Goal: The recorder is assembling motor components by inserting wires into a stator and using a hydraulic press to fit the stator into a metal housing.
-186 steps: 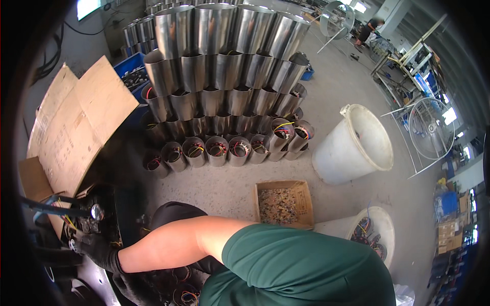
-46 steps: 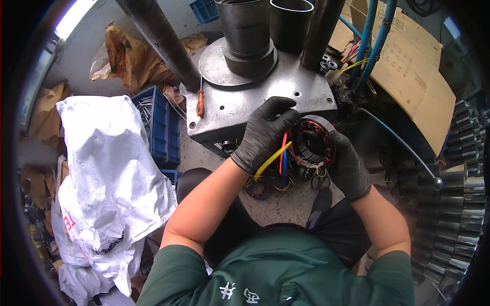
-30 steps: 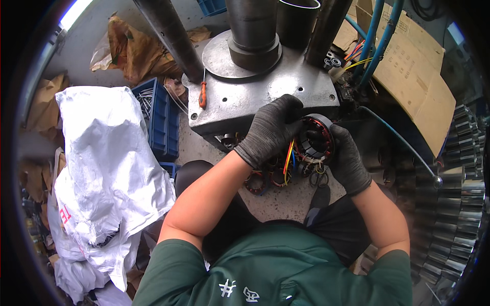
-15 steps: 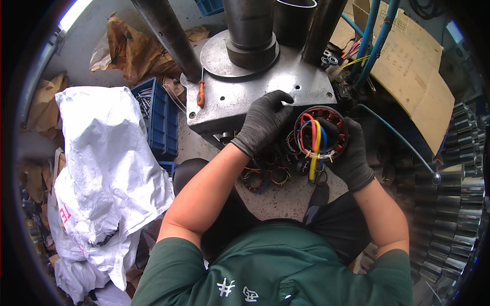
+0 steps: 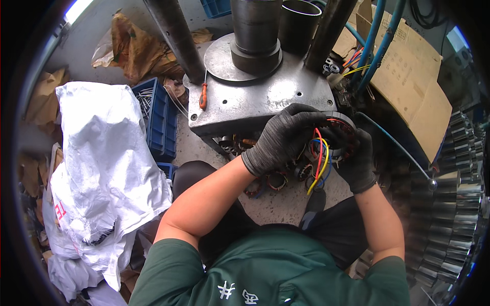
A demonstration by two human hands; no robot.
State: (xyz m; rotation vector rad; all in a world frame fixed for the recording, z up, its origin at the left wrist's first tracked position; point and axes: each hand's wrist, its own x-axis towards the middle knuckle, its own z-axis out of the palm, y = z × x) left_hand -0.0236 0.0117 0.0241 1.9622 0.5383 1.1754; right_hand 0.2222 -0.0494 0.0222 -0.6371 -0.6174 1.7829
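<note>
A ring-shaped motor stator (image 5: 348, 125), with a grey rim and dark red windings inside, is held in front of the steel press table (image 5: 255, 102). Red, yellow and blue lead wires (image 5: 321, 166) hang from it. Gloved in dark grey, my right hand (image 5: 360, 166) grips the stator's right side. My left hand (image 5: 287, 133) has its fingers closed over the upper left rim; its fingertips are partly hidden behind the stator. On the floor below lie more wound stators (image 5: 277, 180), partly covered by my hands.
Steel columns (image 5: 176, 38) and a thick ram (image 5: 255, 28) rise from the table, where an orange-handled screwdriver (image 5: 203, 96) lies. Left are a blue crate (image 5: 162, 122) of metal rods and a white sack (image 5: 107, 153). Stacked metal cylinders (image 5: 449, 204) and a cardboard sheet (image 5: 411, 76) stand right.
My left hand has moved right and closed on the stator's rim, having been apart from it. The stator has tilted and shifted slightly right, and its wires swing lower.
</note>
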